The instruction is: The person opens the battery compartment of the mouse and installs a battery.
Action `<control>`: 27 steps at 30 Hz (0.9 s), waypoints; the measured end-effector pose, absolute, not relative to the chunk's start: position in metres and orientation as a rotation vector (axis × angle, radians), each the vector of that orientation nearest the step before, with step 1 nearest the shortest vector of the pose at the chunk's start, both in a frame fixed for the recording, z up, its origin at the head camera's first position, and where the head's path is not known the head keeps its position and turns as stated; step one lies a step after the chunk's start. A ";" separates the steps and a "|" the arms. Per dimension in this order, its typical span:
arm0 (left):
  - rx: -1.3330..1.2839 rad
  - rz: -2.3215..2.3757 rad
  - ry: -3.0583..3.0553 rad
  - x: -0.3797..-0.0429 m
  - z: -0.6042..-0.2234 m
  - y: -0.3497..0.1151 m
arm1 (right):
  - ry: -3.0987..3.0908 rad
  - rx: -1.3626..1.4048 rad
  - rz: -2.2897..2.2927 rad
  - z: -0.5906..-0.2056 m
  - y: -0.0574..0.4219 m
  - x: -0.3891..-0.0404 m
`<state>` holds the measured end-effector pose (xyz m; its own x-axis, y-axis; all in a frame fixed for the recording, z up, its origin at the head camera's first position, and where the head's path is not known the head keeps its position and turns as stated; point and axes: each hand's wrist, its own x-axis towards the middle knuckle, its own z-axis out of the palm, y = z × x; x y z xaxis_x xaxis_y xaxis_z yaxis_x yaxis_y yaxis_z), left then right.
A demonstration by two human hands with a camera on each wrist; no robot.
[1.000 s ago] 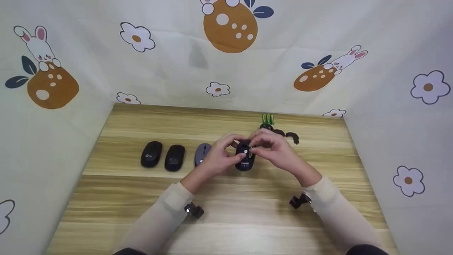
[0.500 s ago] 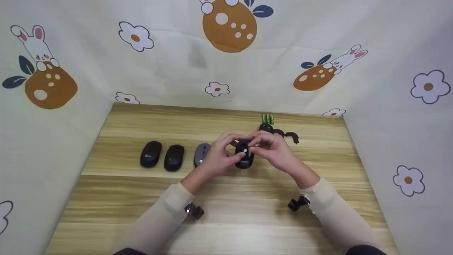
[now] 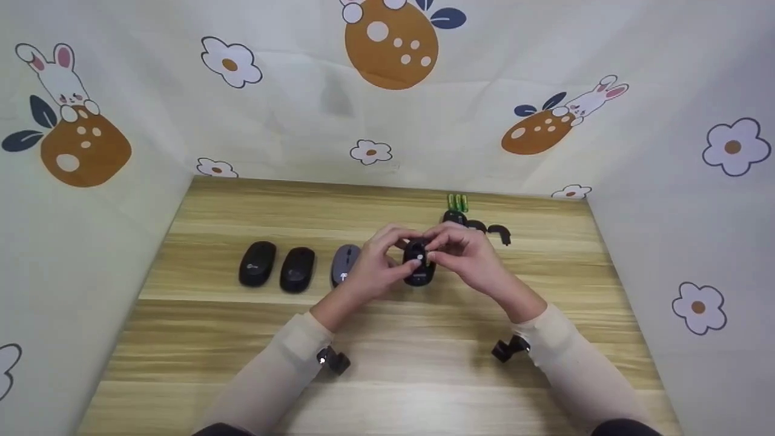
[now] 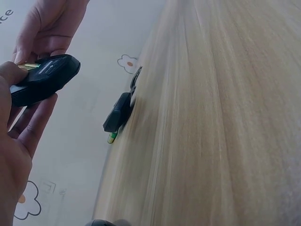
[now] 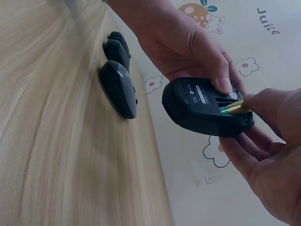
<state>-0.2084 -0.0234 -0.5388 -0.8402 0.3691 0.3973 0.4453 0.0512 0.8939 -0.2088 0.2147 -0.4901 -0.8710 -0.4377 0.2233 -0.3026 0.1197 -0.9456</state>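
A black computer mouse [image 3: 419, 278] is held in the air underside up, its battery compartment uncovered. My left hand [image 3: 378, 266] grips it from the side, thumb on the underside near a round white spot. With thumb and fingertips my right hand [image 3: 469, 254] pinches a green-and-gold battery [image 5: 233, 107], which lies at a slant in the compartment, one end raised. Right-hand fingers also support the mouse from below in the right wrist view. Fingers mostly hide the battery in the head view.
Two black mice [image 3: 257, 264] [image 3: 297, 270] and a grey mouse [image 3: 345, 264] stand in a row to the left. Behind my right hand lie another black mouse [image 3: 454, 218], curved black covers [image 3: 499, 232] and several green batteries [image 3: 458, 203]. Printed cloth walls [image 3: 290, 121] surround the wooden table [image 3: 399, 375].
The mouse has tilted slightly, its near end moving up a little in the head view. Less of the battery shows between my right fingers. Both hands have stayed nearly in place.
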 end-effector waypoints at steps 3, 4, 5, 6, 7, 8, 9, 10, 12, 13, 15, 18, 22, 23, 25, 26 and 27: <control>-0.859 -1.936 -2.239 -0.208 -0.539 -0.023 | 2.278 -0.753 -1.880 -0.490 0.214 -0.208; -0.857 -1.936 -2.242 -0.208 -0.539 -0.023 | 2.282 -0.752 -1.884 -0.490 0.214 -0.208; -0.859 -1.936 -2.242 -0.209 -0.539 -0.022 | 2.282 -0.753 -1.890 -0.491 0.214 -0.208; -0.858 -1.936 -2.243 -0.209 -0.538 -0.022 | 2.284 -0.755 -1.892 -0.491 0.214 -0.208; -0.857 -1.936 -2.243 -0.209 -0.538 -0.022 | 2.284 -0.756 -1.895 -0.492 0.214 -0.208; -0.857 -1.936 -2.243 -0.209 -0.538 -0.022 | 2.289 -0.758 -1.895 -0.492 0.214 -0.208; -0.858 -1.940 -2.242 -0.209 -0.538 -0.022 | 2.294 -0.762 -1.892 -0.492 0.214 -0.208; -0.860 -1.942 -2.242 -0.209 -0.537 -0.023 | 2.297 -0.769 -1.889 -0.492 0.214 -0.207; -0.862 -1.947 -2.236 -0.209 -0.538 -0.023 | 2.308 -0.781 -1.880 -0.493 0.214 -0.207; -0.864 -1.946 -2.233 -0.209 -0.538 -0.023 | 2.312 -0.788 -1.878 -0.493 0.214 -0.207; -0.866 -1.947 -2.226 -0.209 -0.539 -0.023 | 2.323 -0.799 -1.871 -0.493 0.214 -0.207; -0.865 -1.946 -2.222 -0.210 -0.539 -0.023 | 2.334 -0.810 -1.866 -0.492 0.213 -0.207; -0.859 -1.946 -2.233 -0.209 -0.539 -0.023 | 2.374 -0.843 -1.853 -0.493 0.211 -0.206; -0.859 -1.946 -2.236 -0.208 -0.538 -0.022 | 2.388 -0.857 -1.850 -0.494 0.211 -0.206; -0.860 -1.944 -2.238 -0.208 -0.537 -0.022 | 2.408 -0.881 -1.856 -0.496 0.210 -0.207; -0.862 -1.937 -2.240 -0.208 -0.537 -0.022 | 2.417 -0.894 -1.858 -0.497 0.210 -0.208; -0.864 -1.932 -2.241 -0.208 -0.536 -0.023 | 2.424 -0.910 -1.858 -0.498 0.210 -0.208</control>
